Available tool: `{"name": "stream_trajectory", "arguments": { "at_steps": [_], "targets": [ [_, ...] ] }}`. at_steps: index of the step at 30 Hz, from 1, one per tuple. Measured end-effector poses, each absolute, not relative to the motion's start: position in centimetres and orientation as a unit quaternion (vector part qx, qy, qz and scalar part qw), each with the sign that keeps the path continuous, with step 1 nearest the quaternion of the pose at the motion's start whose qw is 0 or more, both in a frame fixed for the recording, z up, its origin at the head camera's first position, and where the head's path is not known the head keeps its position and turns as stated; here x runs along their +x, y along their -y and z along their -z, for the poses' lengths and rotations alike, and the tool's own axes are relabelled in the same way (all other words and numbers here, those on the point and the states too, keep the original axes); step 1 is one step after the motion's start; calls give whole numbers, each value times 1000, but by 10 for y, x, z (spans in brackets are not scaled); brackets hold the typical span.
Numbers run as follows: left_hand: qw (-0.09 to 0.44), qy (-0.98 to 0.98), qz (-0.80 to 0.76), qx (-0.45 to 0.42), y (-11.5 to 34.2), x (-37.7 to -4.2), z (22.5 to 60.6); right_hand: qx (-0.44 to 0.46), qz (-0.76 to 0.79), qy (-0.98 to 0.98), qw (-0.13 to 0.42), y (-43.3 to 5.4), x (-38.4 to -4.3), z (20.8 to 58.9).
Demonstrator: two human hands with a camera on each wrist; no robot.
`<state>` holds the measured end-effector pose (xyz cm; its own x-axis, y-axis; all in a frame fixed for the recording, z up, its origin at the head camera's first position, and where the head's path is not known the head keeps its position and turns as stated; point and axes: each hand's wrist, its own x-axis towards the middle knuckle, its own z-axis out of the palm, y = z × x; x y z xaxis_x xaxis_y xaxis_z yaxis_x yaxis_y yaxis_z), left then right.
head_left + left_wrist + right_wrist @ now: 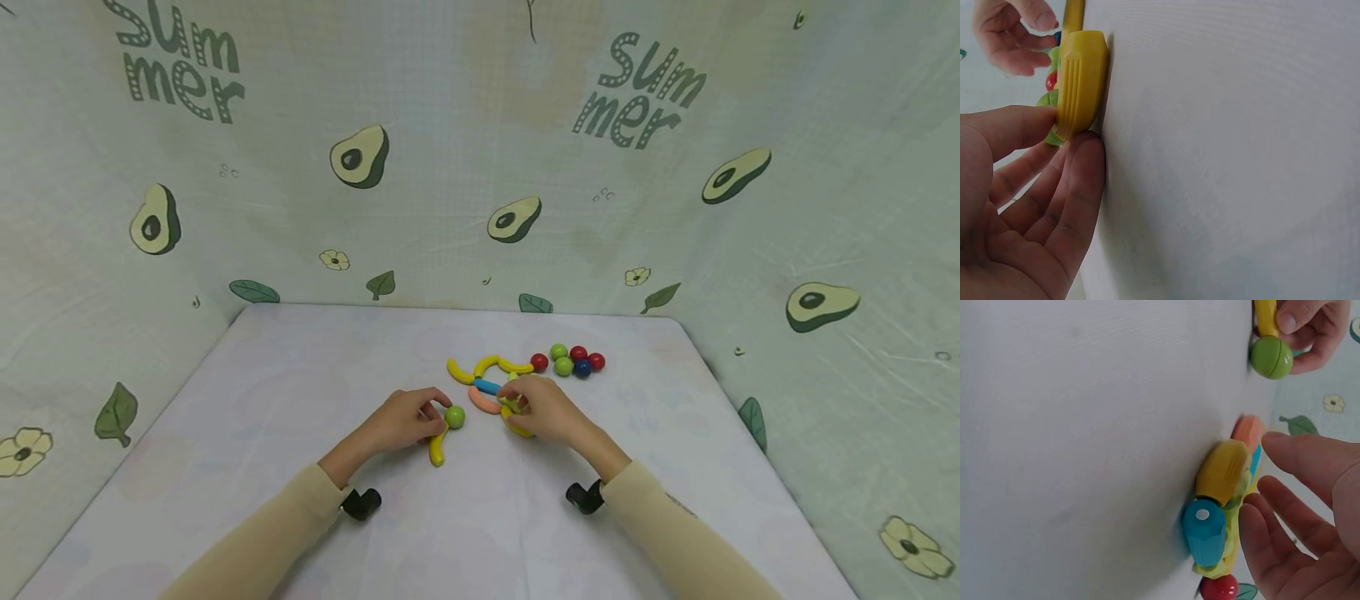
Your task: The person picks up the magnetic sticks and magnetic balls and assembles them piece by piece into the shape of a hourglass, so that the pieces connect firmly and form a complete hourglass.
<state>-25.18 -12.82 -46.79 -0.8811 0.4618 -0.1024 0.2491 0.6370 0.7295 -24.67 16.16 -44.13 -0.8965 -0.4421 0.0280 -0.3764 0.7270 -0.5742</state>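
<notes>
Yellow curved stick (438, 447) is pinched by the left hand (405, 419), its long axis running from the near table edge up to a green ball (454, 417) at its far tip. Just right, the right hand (546, 408) curls over a cluster of curved pieces (487, 385) near the table's middle.

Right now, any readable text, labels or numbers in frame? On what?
"Sum mer": printed on the backdrop cloth, upper left, two lines.
"Sum mer": same cloth, upper right, tilted.
Toy pieces and balls on the table: no markings.
Both wrist views show no text.
</notes>
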Motion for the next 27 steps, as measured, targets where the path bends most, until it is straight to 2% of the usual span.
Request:
{"name": "stream_trajectory", "arguments": {
  "at_steps": [18, 27],
  "targets": [
    [142, -894, -378, 196, 128, -253, 469, -245, 265, -930, 65, -168, -239, 445],
    [140, -894, -377, 196, 128, -253, 470, -307, 259, -912, 80, -175, -240, 445]
  ]
}}
